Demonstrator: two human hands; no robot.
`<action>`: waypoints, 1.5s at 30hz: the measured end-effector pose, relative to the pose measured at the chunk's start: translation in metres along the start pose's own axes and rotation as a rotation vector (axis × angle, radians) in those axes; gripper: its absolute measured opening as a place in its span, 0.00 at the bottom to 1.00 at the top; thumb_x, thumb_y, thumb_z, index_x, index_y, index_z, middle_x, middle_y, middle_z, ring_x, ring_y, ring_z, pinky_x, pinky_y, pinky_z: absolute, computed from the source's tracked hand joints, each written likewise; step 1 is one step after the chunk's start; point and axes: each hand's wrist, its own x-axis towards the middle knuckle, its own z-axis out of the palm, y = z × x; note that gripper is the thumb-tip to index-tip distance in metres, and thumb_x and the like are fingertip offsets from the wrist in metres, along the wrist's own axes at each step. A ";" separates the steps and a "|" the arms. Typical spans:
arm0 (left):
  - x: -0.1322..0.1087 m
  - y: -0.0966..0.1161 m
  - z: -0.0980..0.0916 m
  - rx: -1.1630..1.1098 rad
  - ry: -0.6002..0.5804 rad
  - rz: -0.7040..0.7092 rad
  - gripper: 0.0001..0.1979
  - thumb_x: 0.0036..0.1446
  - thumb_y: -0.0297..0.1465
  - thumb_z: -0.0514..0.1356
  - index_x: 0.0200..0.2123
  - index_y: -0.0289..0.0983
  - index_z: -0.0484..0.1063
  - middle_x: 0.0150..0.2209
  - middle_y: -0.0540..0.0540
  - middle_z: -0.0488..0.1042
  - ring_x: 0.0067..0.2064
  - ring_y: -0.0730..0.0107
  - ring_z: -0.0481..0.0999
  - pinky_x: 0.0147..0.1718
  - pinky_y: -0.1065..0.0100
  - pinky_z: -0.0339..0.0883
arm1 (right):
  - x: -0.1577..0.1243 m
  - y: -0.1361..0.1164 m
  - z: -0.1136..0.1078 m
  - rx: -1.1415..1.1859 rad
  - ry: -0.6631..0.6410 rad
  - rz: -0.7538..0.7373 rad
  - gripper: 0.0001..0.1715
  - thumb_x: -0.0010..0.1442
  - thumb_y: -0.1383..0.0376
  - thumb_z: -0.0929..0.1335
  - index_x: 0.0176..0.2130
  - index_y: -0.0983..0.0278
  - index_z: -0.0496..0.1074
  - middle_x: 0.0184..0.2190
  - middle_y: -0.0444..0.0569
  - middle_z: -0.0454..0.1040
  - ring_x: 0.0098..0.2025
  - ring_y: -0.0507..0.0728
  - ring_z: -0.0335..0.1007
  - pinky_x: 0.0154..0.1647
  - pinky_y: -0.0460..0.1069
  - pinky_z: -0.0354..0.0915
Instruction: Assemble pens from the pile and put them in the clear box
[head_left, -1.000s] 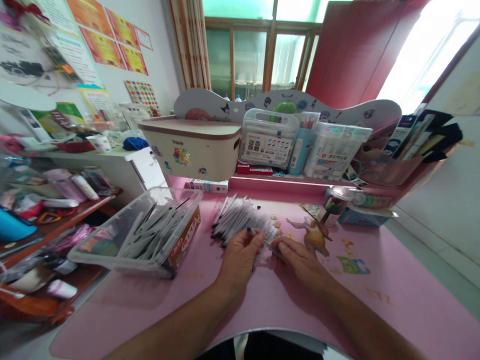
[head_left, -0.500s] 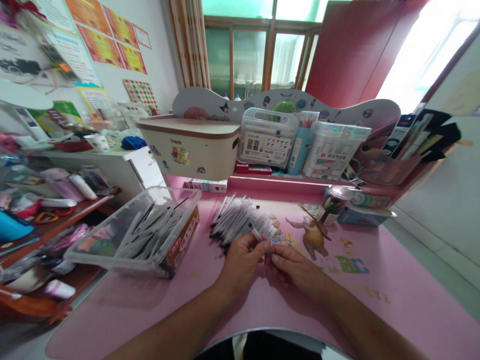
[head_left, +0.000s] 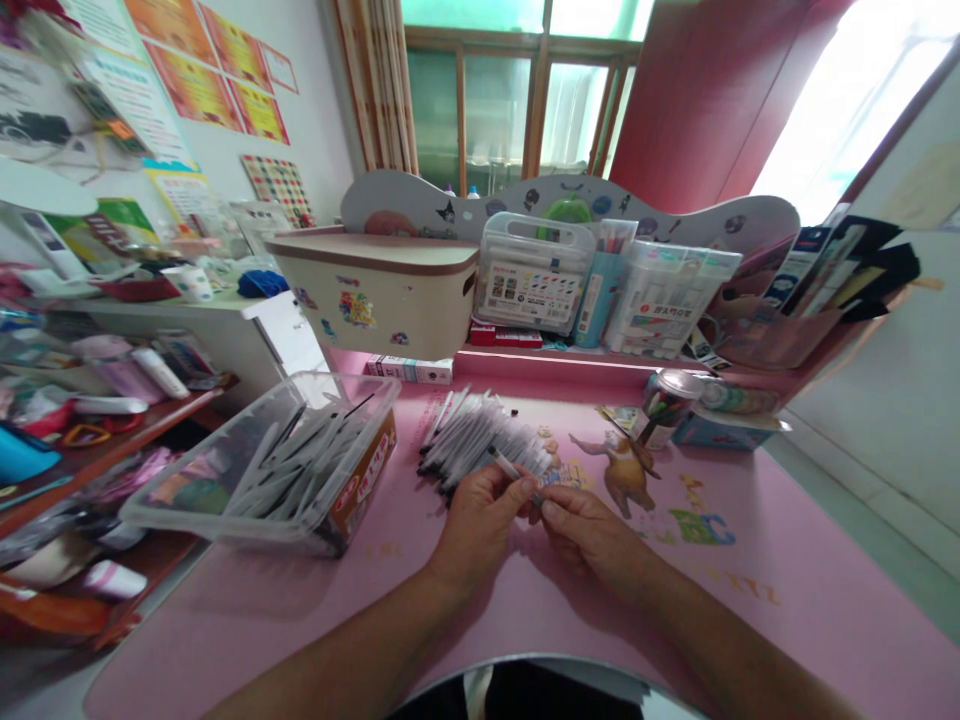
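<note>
Both hands meet over the pink desk (head_left: 660, 620), in front of a pile of pens (head_left: 480, 435) with white barrels and dark ends. My left hand (head_left: 480, 520) is closed around a slim white pen (head_left: 507, 464), whose dark end sticks out up and to the left. The fingers of my right hand (head_left: 589, 525) pinch at the pen's other end, close to the left fingertips; that end is mostly hidden by the fingers. At left stands a clear plastic box (head_left: 255, 535) holding many similar pens (head_left: 300, 465).
Along the back, a shelf carries a cream lidded bin (head_left: 382, 300), a clear marker case (head_left: 532, 280), another marker box (head_left: 667, 300) and a pen holder (head_left: 787, 330). A jar of pens (head_left: 669, 410) and a blue box (head_left: 724, 430) stand at right. Cluttered shelves (head_left: 112, 450) are at left.
The pen has tilted slightly and its dark end sits a little further left. Both hands keep their grip, and the camera view has shifted slightly.
</note>
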 end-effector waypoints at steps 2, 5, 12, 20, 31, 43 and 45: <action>0.001 0.000 -0.001 -0.002 -0.004 -0.004 0.11 0.50 0.37 0.65 0.27 0.34 0.71 0.21 0.51 0.70 0.25 0.73 0.68 0.28 0.71 0.62 | 0.000 0.001 0.000 -0.006 -0.010 0.015 0.25 0.57 0.45 0.70 0.38 0.64 0.71 0.14 0.32 0.48 0.13 0.45 0.37 0.13 0.44 0.36; 0.003 -0.002 -0.004 -0.006 -0.005 -0.005 0.11 0.50 0.37 0.65 0.27 0.34 0.72 0.21 0.50 0.71 0.25 0.73 0.68 0.29 0.71 0.62 | 0.001 0.003 -0.001 -0.036 -0.018 0.008 0.26 0.57 0.45 0.70 0.40 0.64 0.72 0.14 0.32 0.49 0.14 0.45 0.39 0.13 0.43 0.37; 0.005 -0.006 -0.010 -0.097 -0.093 -0.094 0.23 0.47 0.41 0.69 0.43 0.39 0.66 0.21 0.56 0.68 0.20 0.78 0.62 0.21 0.76 0.54 | 0.005 -0.005 -0.009 -0.024 0.160 -0.027 0.26 0.56 0.43 0.68 0.36 0.63 0.70 0.19 0.38 0.63 0.14 0.44 0.45 0.14 0.42 0.39; -0.002 -0.007 -0.010 -0.133 -0.406 -0.328 0.18 0.47 0.38 0.68 0.39 0.39 0.68 0.15 0.57 0.64 0.17 0.78 0.59 0.18 0.76 0.53 | 0.008 -0.002 -0.016 0.001 0.235 0.037 0.31 0.52 0.40 0.69 0.23 0.63 0.62 0.12 0.34 0.54 0.13 0.44 0.41 0.14 0.43 0.38; -0.009 -0.005 -0.004 -0.087 -0.137 -0.192 0.18 0.47 0.34 0.68 0.43 0.40 0.77 0.36 0.46 0.77 0.28 0.74 0.72 0.25 0.73 0.64 | 0.016 0.002 -0.017 0.173 0.380 0.099 0.30 0.50 0.41 0.71 0.23 0.62 0.59 0.11 0.32 0.53 0.11 0.42 0.40 0.12 0.41 0.37; 0.000 -0.017 -0.006 -0.139 0.035 -0.175 0.17 0.53 0.43 0.66 0.37 0.35 0.78 0.36 0.41 0.81 0.36 0.67 0.80 0.36 0.70 0.72 | 0.009 -0.006 -0.009 0.132 0.291 -0.046 0.26 0.51 0.45 0.72 0.33 0.61 0.63 0.16 0.33 0.56 0.15 0.44 0.43 0.14 0.41 0.38; 0.000 -0.017 -0.007 -0.147 0.039 -0.173 0.16 0.53 0.43 0.66 0.37 0.35 0.78 0.36 0.41 0.81 0.36 0.68 0.80 0.36 0.71 0.72 | 0.010 -0.003 -0.010 0.090 0.310 -0.014 0.27 0.53 0.42 0.69 0.30 0.62 0.64 0.16 0.35 0.57 0.14 0.44 0.44 0.14 0.41 0.37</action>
